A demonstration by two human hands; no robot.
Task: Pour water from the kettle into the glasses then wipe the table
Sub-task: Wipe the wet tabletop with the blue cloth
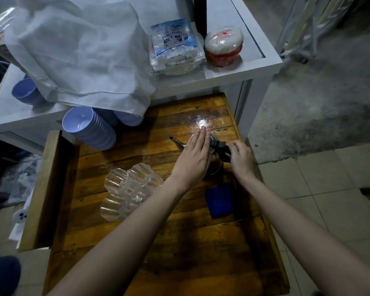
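Steadying the kettle (212, 159) comes first, as I read it: it stands on the wooden surface (179, 242) toward the far right, spout pointing left, and I judge the pour has not begun. To do this step well I would lift by the black handle, keep the lid pressed down so it cannot slip, and tip slowly so the thin spout clears the rim of each glass. My right hand (240, 155) is curled around that handle, fingers closed on it. My left hand (195, 155) lies flat and spread over the lid, fingers straight and together, pressing rather than gripping. The glasses (128, 191) sit clustered just left of the kettle, near my left forearm; they look to be lying on their sides, so I think they need standing upright before any water goes in. A blue cloth (219, 199) lies just in front of the kettle, handy for the wiping. The surface shines wet beyond the kettle. Further off, a stack of blue bowls (88, 130) rests at the far left edge.
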